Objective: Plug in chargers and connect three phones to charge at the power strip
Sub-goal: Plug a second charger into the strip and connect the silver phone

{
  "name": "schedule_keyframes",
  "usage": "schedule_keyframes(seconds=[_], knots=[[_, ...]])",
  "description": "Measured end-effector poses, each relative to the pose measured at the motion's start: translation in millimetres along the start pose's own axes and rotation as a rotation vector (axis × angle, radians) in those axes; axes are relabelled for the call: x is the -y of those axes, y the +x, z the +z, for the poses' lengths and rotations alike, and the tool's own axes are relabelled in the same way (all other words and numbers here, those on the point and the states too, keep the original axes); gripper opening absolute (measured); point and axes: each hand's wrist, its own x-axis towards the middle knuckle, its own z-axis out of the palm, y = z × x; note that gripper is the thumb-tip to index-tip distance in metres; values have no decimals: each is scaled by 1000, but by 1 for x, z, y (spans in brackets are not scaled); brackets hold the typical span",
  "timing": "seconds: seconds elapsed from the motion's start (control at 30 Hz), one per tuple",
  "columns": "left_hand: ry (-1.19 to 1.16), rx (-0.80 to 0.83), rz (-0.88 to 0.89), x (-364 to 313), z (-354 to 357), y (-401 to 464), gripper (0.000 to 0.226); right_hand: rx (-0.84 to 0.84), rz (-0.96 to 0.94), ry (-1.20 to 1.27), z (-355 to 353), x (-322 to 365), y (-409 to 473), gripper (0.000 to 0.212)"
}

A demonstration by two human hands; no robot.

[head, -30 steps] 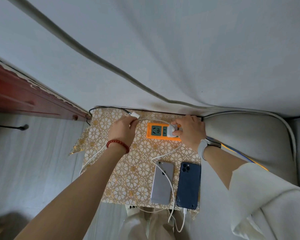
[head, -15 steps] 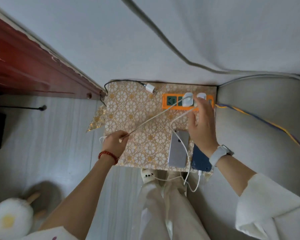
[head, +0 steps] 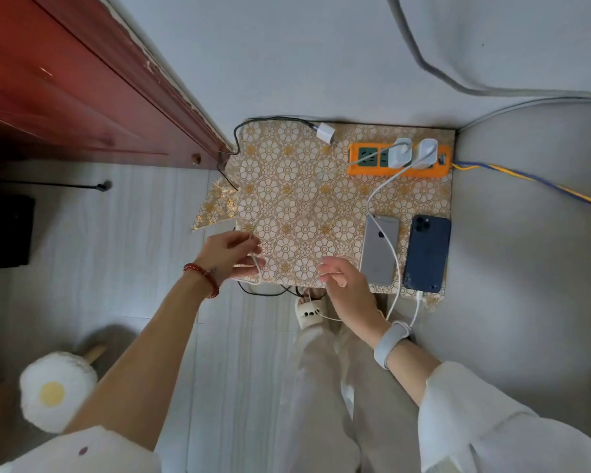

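An orange power strip [head: 362, 169] lies at the back right of a table under a gold flowered cloth [head: 294, 206]. Two white chargers [head: 399, 155] [head: 427, 150] sit plugged into it. A third white charger [head: 325, 132], on a black cable, lies loose to the strip's left. A silver phone [head: 379, 254] and a dark blue phone [head: 427, 254] lie face down side by side at the front right. A white cable enters the blue phone's near end, and another crosses the silver phone. My left hand [head: 232, 256] pinches a white cable [head: 258, 271] at the table's front edge. My right hand [head: 342, 285] hovers beside the silver phone, fingers apart.
A red wooden door [head: 82, 97] stands at the left with a black box [head: 4, 230] on the floor beside it. An egg-shaped plush slipper [head: 53, 390] is at the bottom left. A grey cushion [head: 526, 268] borders the table's right. The strip's blue-yellow cord [head: 526, 180] runs across it.
Both hands have drawn back from the power strip to the table's front edge, the left one pulling a white cable along. The view has tilted downward.
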Motion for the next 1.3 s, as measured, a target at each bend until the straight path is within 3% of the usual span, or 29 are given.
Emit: schedule_keyframes(seconds=[0.17,0.3,0.37,0.47,0.57,0.63,0.7,0.73,0.83,0.9,1.0,1.07,1.13,1.23,1.3], knots=[[-390,157,-19,-27,6,-27,14,402,-26,-36,27,20,-18,55],[-571,207,22,-43,16,-37,16,492,-61,-50,38,37,-26,23],[-557,181,83,-46,15,-37,19,440,-56,-37,34,42,-28,22],[-259,114,177,-32,14,-38,25,298,71,232,11,51,-30,23],[172,232,191,-1,28,-51,37,165,82,562,-24,68,-28,21],[477,321,220,21,41,-61,39,74,33,615,-45,77,-22,22],[549,322,257,34,50,-71,26,16,-9,644,-62,84,-17,24],[458,301,243,36,52,-75,17,14,-24,682,-67,85,-15,24],[-54,283,96,30,51,-81,23,122,-17,692,-67,75,-17,40],[-398,350,67,21,50,-83,19,242,23,480,-51,61,-24,40],[-694,378,103,3,51,-83,17,443,8,108,-22,42,-45,32],[-745,356,112,-5,52,-81,17,573,-39,-101,-9,32,-57,31],[-700,282,104,-8,50,-78,15,616,-8,-125,-9,29,-66,20],[-695,64,76,-5,39,-70,21,581,49,-163,-29,22,-68,44],[-683,-126,42,0,29,-62,24,488,17,-342,-48,13,-65,33]])
